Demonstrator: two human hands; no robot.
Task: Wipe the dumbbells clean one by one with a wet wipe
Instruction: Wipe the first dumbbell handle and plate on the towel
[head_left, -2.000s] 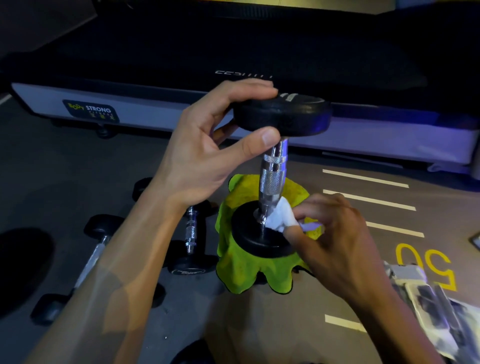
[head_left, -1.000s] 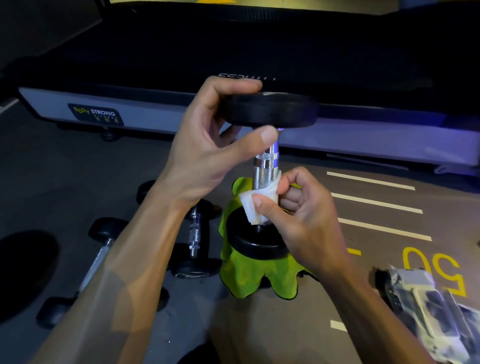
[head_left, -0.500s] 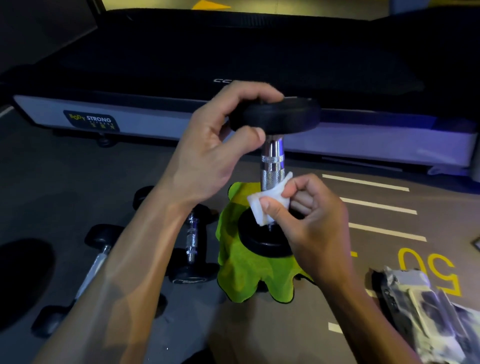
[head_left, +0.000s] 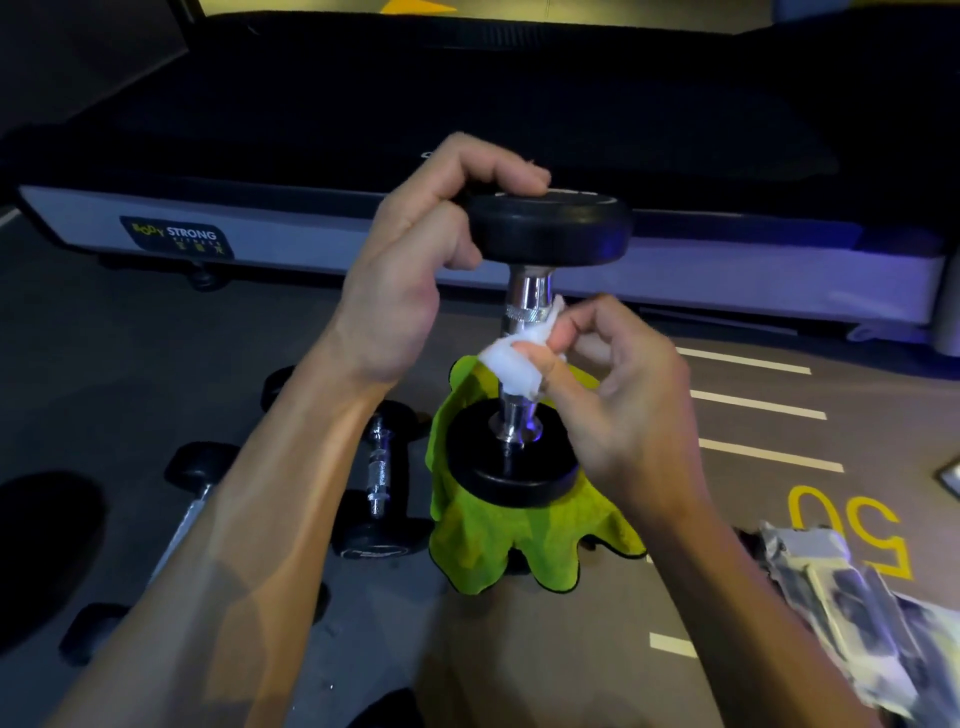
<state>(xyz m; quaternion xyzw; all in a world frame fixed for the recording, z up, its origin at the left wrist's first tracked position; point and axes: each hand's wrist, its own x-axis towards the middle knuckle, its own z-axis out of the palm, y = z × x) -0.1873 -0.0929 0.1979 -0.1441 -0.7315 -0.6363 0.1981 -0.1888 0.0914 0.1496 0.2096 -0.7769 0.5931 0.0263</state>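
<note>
The dumbbell (head_left: 540, 332) stands upright on a green cloth (head_left: 493, 551) on the floor; the left hand (head_left: 415, 270) grips its top head, while right hand (head_left: 623, 395) fingers pinch the wet wipe (head_left: 511, 366) against its chrome handle

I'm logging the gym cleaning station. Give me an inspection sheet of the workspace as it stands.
Surface: grey floor with white lines and a yellow 50.
Job's things: upright dumbbell standing on a green cloth; white wet wipe wrapped on its chrome handle.
Clutter: two dumbbells lying to the left; crinkled packet at right.
Hands: left hand grips the top head; right hand pinches the wipe.
Cables: nothing seen.
Surroundings: treadmill behind.
</note>
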